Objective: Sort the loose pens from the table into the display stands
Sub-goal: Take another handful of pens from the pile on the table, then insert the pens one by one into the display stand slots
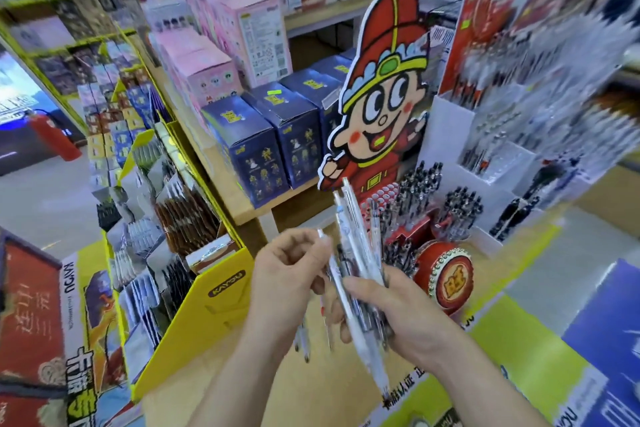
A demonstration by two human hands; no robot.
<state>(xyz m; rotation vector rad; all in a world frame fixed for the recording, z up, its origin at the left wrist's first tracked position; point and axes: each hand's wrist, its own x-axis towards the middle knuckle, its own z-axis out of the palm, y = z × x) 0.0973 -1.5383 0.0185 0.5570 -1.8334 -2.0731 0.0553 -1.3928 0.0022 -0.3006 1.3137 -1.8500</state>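
Observation:
My right hand (384, 308) grips a bunch of white pens (351, 229) that fans upward and downward in front of me. My left hand (287, 274) is curled beside it and pinches the top of one white pen (334, 269) at the edge of the bunch. Just behind the hands stands a red display stand (443, 279) with a cartoon figure cutout (381, 90); its slots hold several black-capped pens (415, 191). To its right a white tiered stand (446, 128) holds more pens.
A yellow cardboard display box (207, 308) with card packs stands at the left. Blue boxes (266, 142) and pink boxes (207, 55) line a wooden shelf behind. A blue package (602, 329) lies at the right on the wooden table (311, 392).

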